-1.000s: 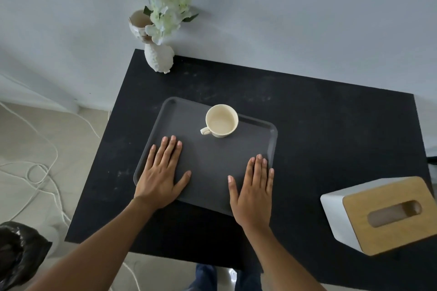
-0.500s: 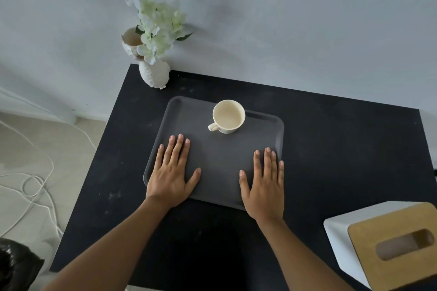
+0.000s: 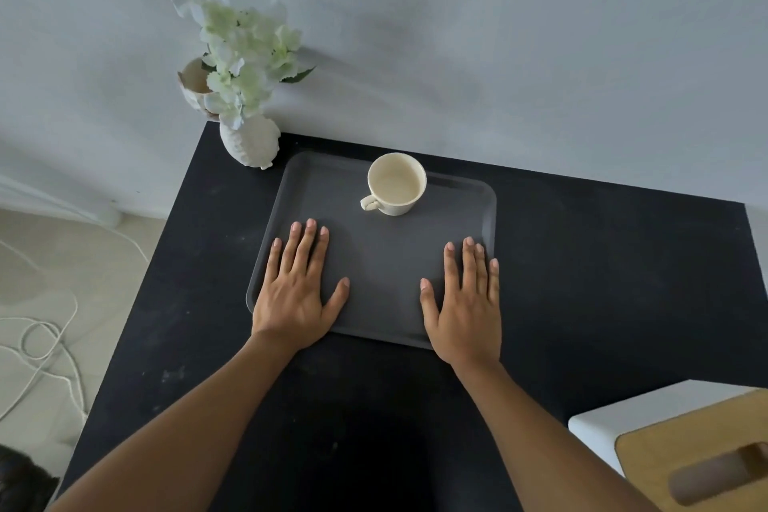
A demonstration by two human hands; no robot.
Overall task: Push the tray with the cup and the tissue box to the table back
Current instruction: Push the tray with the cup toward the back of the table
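Observation:
A dark grey tray lies on the black table, its far rim close to the table's back edge by the wall. A cream cup stands upright at the tray's far middle, handle pointing left and toward me. My left hand presses flat on the tray's near left part, fingers together. On the near right part my right hand lies flat the same way, its little finger at the right rim. The white tissue box with a wooden lid sits off the tray at the table's near right.
A white vase with pale flowers stands at the table's back left corner, just left of the tray's far corner. A grey wall rises behind the table. White cables lie on the floor to the left.
Both hands have slid the tray and cup away from me, toward the wall; its far left corner now sits beside the vase. The tissue box stays where it was.

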